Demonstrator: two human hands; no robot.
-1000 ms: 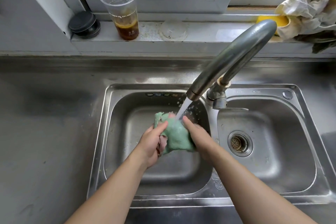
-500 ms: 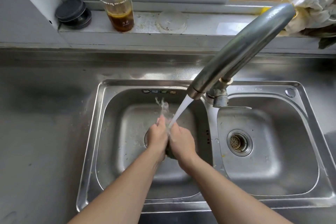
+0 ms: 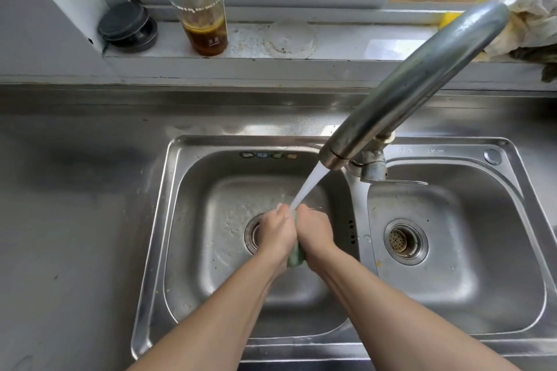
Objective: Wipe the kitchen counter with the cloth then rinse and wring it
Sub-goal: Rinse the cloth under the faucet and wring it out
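Note:
Both hands are pressed together over the left basin of a steel double sink (image 3: 156,250). My left hand (image 3: 275,235) and my right hand (image 3: 315,233) squeeze the green cloth (image 3: 295,256) between them, so only a narrow strip of it shows between the palms and below the wrists. A stream of water (image 3: 307,187) runs from the faucet spout (image 3: 416,81) onto the tops of my hands. The left drain (image 3: 251,235) is partly hidden behind my left hand.
On the window sill stand a plastic cup with brown liquid (image 3: 196,3), a black round lid (image 3: 128,25) and a clear lid (image 3: 291,37). Crumpled gloves (image 3: 530,3) lie at the right. The steel counter (image 3: 75,205) stretches left. The right basin holds a drain strainer (image 3: 405,241).
The cloth was spread open under the water a second ago; now it is bunched tight between my closed hands, which have dropped lower in the basin.

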